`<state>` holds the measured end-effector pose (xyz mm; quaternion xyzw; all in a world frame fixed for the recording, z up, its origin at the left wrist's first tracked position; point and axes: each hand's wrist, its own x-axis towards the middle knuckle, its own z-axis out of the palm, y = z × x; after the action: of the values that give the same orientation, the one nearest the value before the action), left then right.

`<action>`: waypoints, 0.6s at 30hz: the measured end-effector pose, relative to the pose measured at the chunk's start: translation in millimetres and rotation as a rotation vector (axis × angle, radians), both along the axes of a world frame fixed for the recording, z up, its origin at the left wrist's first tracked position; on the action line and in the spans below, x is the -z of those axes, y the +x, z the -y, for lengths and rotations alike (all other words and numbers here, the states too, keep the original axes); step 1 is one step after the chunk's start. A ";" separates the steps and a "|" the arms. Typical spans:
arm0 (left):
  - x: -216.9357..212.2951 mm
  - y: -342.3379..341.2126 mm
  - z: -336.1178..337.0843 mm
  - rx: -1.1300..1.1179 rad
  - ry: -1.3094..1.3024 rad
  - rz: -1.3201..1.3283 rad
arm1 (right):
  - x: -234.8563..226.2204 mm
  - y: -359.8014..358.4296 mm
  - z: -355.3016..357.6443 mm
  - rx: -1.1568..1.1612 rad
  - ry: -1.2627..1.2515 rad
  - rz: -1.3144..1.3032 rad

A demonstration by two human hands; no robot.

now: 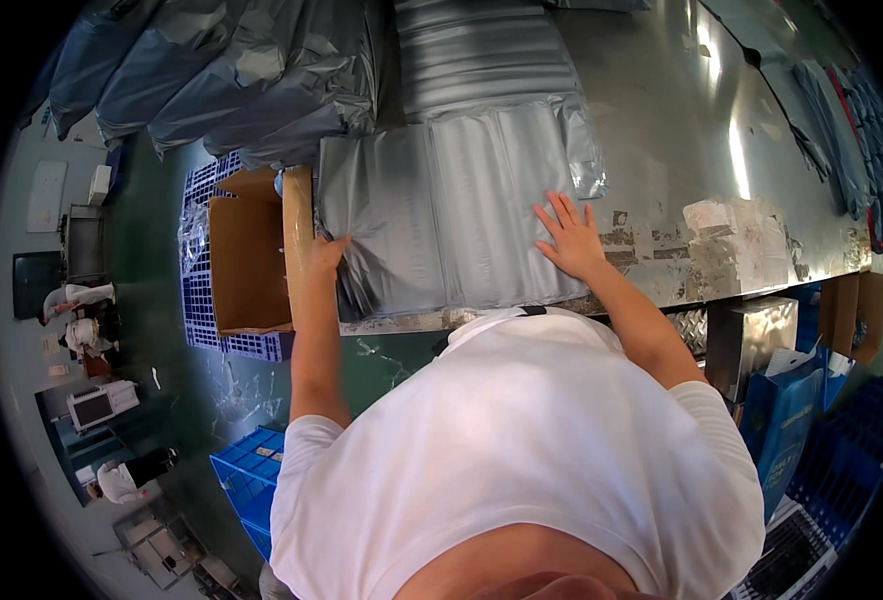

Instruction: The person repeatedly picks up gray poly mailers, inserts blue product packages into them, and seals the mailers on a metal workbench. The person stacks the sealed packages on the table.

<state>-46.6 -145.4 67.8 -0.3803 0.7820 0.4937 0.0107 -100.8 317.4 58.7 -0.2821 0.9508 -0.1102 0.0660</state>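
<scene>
While both hands are on it, the grey poly mailer bag (452,215) lies flat on the steel table (662,110) at its near edge, straight ahead of the person, long axis running left-right. Left hand (327,255) grips the bag's left edge, fingers curled into crumpled film. Right hand (569,238) lies flat, fingers spread wide, on the bag's lower right corner, holding nothing. 1 open cardboard box (250,260) sits just left of the left hand.
</scene>
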 end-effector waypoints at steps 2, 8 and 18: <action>6.9 -0.1 -0.7 -0.008 0.047 -0.004 | -5.1 0.9 -0.1 0.011 -0.002 0.005; -38.0 -7.6 -48.4 0.254 -0.399 -0.186 | 1.3 -2.0 -4.7 0.007 0.018 -0.021; -409.6 -56.5 -203.6 0.892 -0.574 -0.587 | -183.1 -139.8 -39.1 0.231 -0.863 -0.275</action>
<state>-103.1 58.2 477.4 0.1486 0.9383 0.2951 -0.1024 -240.5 356.5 241.8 -0.1880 0.8432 -0.4636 -0.1967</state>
